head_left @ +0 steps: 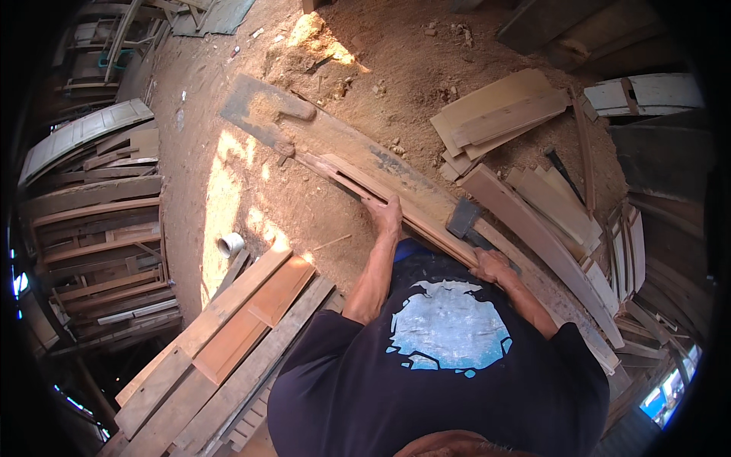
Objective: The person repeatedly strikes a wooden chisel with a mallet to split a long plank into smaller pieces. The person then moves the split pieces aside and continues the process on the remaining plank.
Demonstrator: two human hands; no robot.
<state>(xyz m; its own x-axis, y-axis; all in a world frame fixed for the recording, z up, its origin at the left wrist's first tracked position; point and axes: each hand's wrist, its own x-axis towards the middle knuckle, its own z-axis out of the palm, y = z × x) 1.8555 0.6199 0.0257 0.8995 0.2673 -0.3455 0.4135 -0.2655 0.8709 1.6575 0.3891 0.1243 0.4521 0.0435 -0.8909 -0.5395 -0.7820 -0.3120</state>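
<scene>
We hold the grooved wooden strip lengthwise along the near edge of the tabletop. Our left hand is clamped around its middle; our right hand, positioned apart from the left, grips its near end. Beside the right hand, we note a dark block-headed tool. Further right, we find stacked boards; to our left, a reddish panel and a white cylinder.

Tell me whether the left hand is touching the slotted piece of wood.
Touching. The head view shows the left hand at the near side of the slotted piece of wood, its thumb and fingers against the edge, with no gap between.
</scene>
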